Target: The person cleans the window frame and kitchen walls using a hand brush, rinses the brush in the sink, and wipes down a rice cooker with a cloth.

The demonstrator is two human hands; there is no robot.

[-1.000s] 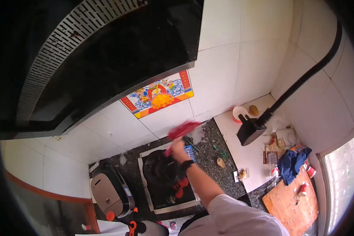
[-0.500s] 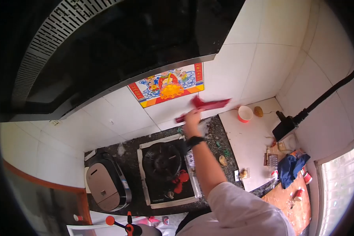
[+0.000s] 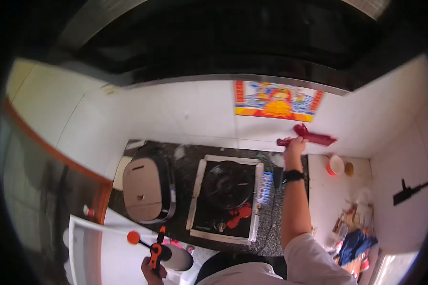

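My right hand (image 3: 296,144) is closed round the handle of a dark red squeegee (image 3: 321,138), held up close to the white wall tiles (image 3: 204,111) just below a colourful poster (image 3: 277,102). Its wide blade points to the right. At the bottom left, my left hand (image 3: 152,273) grips a pump spray bottle (image 3: 179,259) with an orange and black trigger head, its pale body tilted to the right. Below and left of my right arm lies a black cooktop (image 3: 204,209) with a round burner and a red pattern.
A rice cooker (image 3: 145,187) stands left of the cooktop on the dark stone counter (image 3: 183,166). To the right are a red and white bowl (image 3: 335,165) and a dark blue cloth (image 3: 356,246). A black range hood (image 3: 214,42) hangs low overhead.
My view has swung left, so everything sits further right. The squeegee stays in my right hand near the wall below the poster. My left hand has come into view on the spray bottle.
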